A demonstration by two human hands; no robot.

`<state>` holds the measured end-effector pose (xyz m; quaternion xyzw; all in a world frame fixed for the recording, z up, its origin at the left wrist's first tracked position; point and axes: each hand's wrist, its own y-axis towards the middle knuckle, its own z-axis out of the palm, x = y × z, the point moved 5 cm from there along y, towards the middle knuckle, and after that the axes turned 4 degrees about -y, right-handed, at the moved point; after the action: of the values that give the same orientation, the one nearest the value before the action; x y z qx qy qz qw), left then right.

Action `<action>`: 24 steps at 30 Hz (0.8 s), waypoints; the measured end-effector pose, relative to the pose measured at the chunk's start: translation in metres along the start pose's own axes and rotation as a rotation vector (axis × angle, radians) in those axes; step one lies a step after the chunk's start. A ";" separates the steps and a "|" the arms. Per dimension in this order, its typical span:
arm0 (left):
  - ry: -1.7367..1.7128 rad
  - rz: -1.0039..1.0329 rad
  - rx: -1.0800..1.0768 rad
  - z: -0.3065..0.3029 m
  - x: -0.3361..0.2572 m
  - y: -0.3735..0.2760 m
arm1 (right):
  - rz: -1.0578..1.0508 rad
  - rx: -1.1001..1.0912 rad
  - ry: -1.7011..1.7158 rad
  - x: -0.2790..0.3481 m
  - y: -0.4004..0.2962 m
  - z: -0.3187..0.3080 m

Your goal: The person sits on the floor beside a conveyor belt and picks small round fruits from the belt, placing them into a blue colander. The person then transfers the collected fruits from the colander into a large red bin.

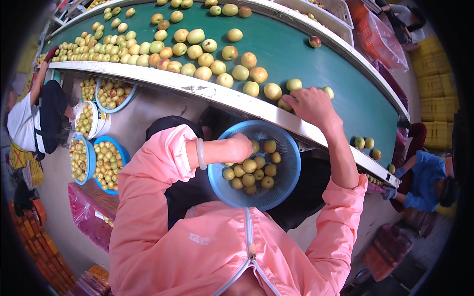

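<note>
My left hand (240,148), a pale bangle (201,154) on its wrist, is curled over a blue plastic mesh basket (218,185) before my lap. A green jujube (255,146) shows at its fingertips, partly covered by the hand. Several more jujubes (249,165) lie in the basket. Over the near edge of a green conveyor belt (355,100), my right hand (311,105) reaches down with its thumb against a jujube (284,104). Its other fingers are mostly hidden. Another jujube (328,92) lies just beyond that hand.
A white rail (177,83) borders the belt's near side; jujubes (111,48) crowd its left part. Filled blue basins (124,151) and a white bucket (102,122) stand at left. One person (26,122) works at far left, another (426,177) at right. Yellow crates (437,100) are stacked.
</note>
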<state>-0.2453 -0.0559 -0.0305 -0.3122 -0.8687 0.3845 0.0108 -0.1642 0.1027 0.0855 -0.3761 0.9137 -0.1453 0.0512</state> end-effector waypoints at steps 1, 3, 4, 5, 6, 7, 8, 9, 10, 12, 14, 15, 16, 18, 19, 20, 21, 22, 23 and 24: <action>0.020 -0.011 -0.007 0.002 0.000 -0.001 | 0.006 -0.133 0.048 0.000 0.004 -0.004; 0.060 -0.036 -0.018 0.007 0.002 -0.002 | 0.014 -0.399 0.147 0.001 0.018 -0.017; 0.063 -0.024 -0.030 0.007 0.001 -0.001 | 0.027 -0.411 0.284 0.011 0.024 -0.029; 0.064 -0.013 -0.041 0.007 0.000 0.000 | -0.086 -0.431 0.316 0.019 0.034 -0.029; 0.069 0.003 -0.053 0.006 -0.001 0.003 | -0.194 -0.452 0.347 0.024 0.044 -0.025; 0.088 0.019 -0.081 0.009 -0.005 0.007 | -0.312 -0.471 0.379 0.029 0.053 -0.022; 0.106 0.036 -0.109 0.013 -0.010 0.014 | -0.303 -0.366 0.364 0.028 0.063 -0.016; 0.120 0.050 -0.138 0.014 -0.014 0.017 | -0.297 -0.257 0.348 0.027 0.072 -0.011; 0.067 0.057 -0.138 0.017 -0.014 0.020 | -0.290 -0.149 0.329 0.026 0.077 -0.006; -0.082 0.116 -0.175 0.012 -0.010 0.017 | -0.212 -0.094 0.291 0.017 0.078 -0.002; -0.206 0.161 -0.181 -0.004 -0.003 0.005 | -0.136 -0.152 0.265 0.007 0.075 -0.002; -0.257 0.173 -0.165 -0.013 0.000 -0.002 | -0.097 -0.222 0.323 0.006 0.078 -0.006; -0.304 0.188 -0.150 -0.021 0.003 -0.006 | -0.053 -0.293 0.378 0.006 0.082 -0.012; -0.460 0.218 -0.215 -0.032 0.009 -0.011 | -0.065 -0.466 0.476 0.019 0.089 -0.031; -0.533 0.241 -0.245 -0.041 0.011 -0.013 | -0.115 -0.567 0.515 0.030 0.092 -0.043; -0.533 0.226 -0.149 -0.046 0.011 -0.014 | -0.205 -0.585 0.449 0.042 0.102 -0.041; -0.592 0.243 -0.180 -0.048 0.012 -0.016 | -0.303 -0.602 0.386 0.054 0.111 -0.034; -0.637 0.269 -0.223 -0.050 0.016 -0.018 | -0.343 -0.487 0.230 0.062 0.119 -0.026; -0.680 0.299 -0.264 -0.054 0.020 -0.020 | -0.374 -0.369 0.075 0.067 0.124 -0.019; -0.707 0.340 -0.295 -0.052 0.022 -0.021 | -0.356 -0.316 0.017 0.074 0.123 -0.016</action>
<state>-0.2604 -0.0198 0.0155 -0.2984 -0.8007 0.3355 -0.3965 -0.3024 0.1376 0.0643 -0.5334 0.8447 -0.0102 -0.0426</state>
